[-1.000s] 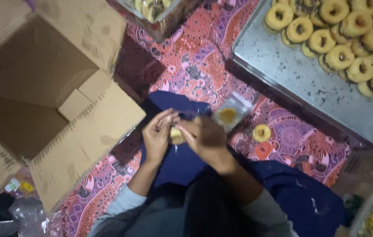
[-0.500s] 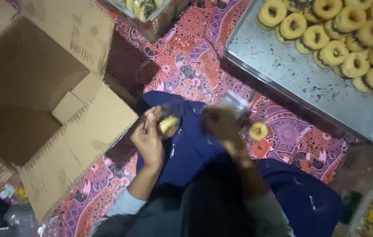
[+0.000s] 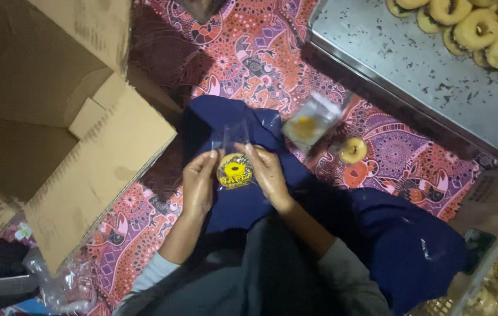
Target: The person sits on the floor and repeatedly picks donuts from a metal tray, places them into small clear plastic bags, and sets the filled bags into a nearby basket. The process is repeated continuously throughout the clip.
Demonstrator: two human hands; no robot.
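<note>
- Half a second ago the two hands were apart, the left one holding the cookie up by itself. Now they have come together, and both hold one small bag.
- On the far left a big brown cardboard box lies open on its side, with its flaps spread out.
- Below the box, some crinkly clear plastic lies on the floor.
- The left hand pinches the left edge of the clear bag with cookie. The fingers are curled close together.
- The bag sits between the two hands, over a dark blue cloth on the person's lap. A round yellow cookie with a hole shows inside it.
- The right hand pinches the right edge of the same bag, thumb on top.
- Next comes another little packet, on the red patterned mat. It is blurry, so it may hold a cookie too.
- Just right of it, one loose ring cookie lies on the mat.
- At the top right, a metal tray holds many ring cookies.
</note>
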